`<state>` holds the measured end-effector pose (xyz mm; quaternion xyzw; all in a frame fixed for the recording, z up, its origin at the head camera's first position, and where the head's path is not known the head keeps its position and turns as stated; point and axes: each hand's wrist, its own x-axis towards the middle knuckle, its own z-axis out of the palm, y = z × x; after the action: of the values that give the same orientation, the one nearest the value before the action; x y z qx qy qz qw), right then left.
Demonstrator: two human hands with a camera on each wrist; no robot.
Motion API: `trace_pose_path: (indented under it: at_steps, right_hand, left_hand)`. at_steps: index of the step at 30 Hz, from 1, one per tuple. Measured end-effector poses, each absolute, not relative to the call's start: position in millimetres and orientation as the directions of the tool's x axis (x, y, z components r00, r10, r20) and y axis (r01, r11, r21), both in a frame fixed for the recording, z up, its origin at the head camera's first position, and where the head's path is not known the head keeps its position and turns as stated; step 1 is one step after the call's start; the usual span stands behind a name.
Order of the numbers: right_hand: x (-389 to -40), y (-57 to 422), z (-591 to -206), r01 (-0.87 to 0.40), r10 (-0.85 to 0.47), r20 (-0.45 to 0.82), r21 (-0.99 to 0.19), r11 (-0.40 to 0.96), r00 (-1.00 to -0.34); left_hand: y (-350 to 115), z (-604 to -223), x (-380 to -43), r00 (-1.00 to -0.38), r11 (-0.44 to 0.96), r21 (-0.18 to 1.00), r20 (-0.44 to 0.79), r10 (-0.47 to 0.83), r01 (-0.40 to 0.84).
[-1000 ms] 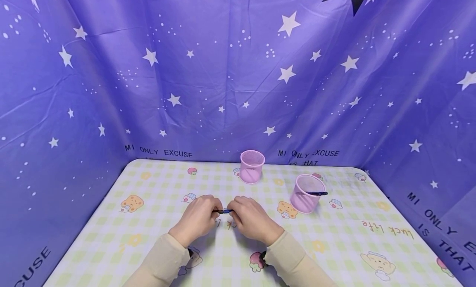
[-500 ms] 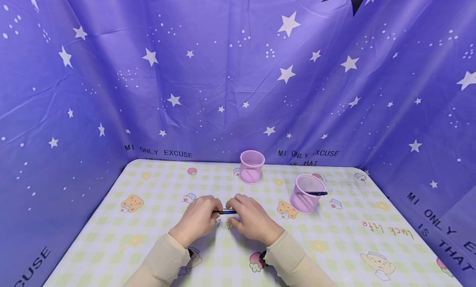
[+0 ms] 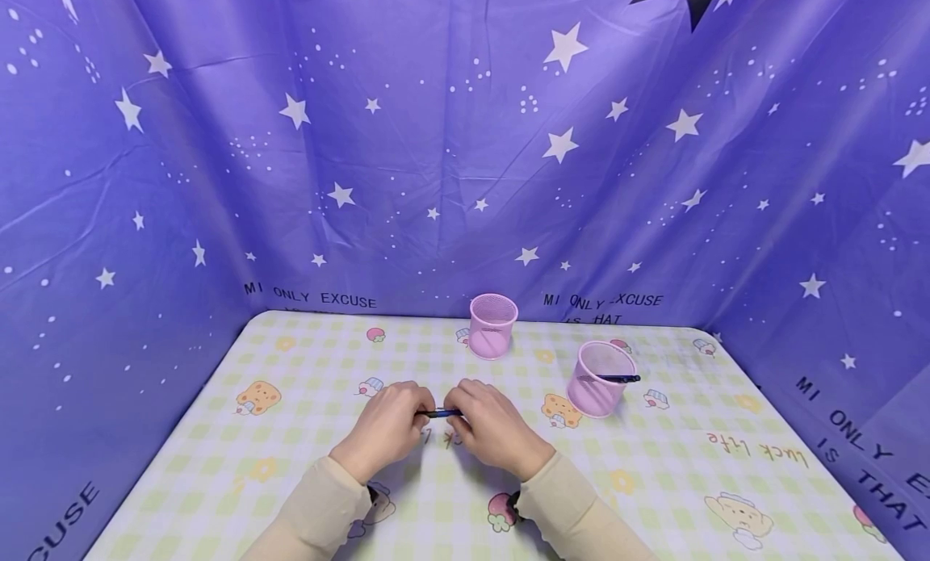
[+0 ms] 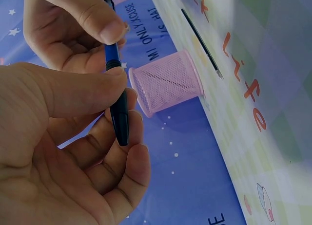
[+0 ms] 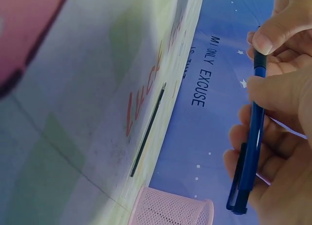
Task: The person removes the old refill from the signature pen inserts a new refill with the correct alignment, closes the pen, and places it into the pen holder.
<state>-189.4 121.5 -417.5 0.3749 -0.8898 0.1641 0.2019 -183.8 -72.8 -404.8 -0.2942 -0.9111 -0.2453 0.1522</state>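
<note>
Both hands meet over the middle of the table on a blue and black pen [image 3: 440,413]. My left hand [image 3: 388,424] pinches its black tapered end [image 4: 119,122] between thumb and fingers. With curled fingers and thumb, my right hand [image 3: 494,428] grips the blue barrel [image 5: 255,132], where a clip [image 5: 236,178] shows at the far end. A thin dark pen refill [image 5: 147,130] lies on the tablecloth beyond the hands, seen in both wrist views and hidden behind the hands in the head view.
A pink mesh pen cup [image 3: 490,343] stands near the back edge. Another pink cup [image 3: 588,395], to the right, has dark pens [image 3: 619,378] leaning over its rim. The checked tablecloth [image 3: 182,472] reaches a purple star-printed curtain [image 3: 450,141] at the back and sides.
Half a second ago my right fingers and thumb stood spread apart at the pen's barrel; they have closed on it again. My left hand has stayed in place.
</note>
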Motion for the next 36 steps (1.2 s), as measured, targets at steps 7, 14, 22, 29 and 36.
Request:
trace_pose_path:
  at_steps: [7, 14, 22, 29, 36]
  right_hand:
    - [-189.5, 121.3, -419.0, -0.743, -0.624, 0.466, -0.117, 0.659, -0.627]
    - [-187.8, 121.0, -418.5, -0.726, -0.622, 0.432, -0.122, 0.677, -0.653]
    - [-186.9, 122.1, -416.3, -0.707, -0.605, 0.422, -0.135, 0.695, -0.675]
    - [-188.7, 123.0, -417.0, -0.714, -0.596, 0.473, -0.107, 0.692, -0.649]
    - [-189.3, 122.1, -418.2, -0.722, -0.594, 0.502, -0.096, 0.685, -0.629]
  left_hand:
    - [-73.0, -405.0, -183.7, -0.781, 0.706, 0.359, 0.421, 0.461, 0.61]
    - [-73.1, -404.7, -183.3, -0.783, 0.71, 0.355, 0.414, 0.463, 0.608]
    - [-72.9, -404.3, -183.1, -0.786, 0.708, 0.362, 0.406, 0.466, 0.606]
    - [-72.6, -404.3, -183.3, -0.788, 0.707, 0.367, 0.404, 0.464, 0.605]
    - [-72.7, -404.2, -183.5, -0.784, 0.706, 0.362, 0.412, 0.465, 0.609]
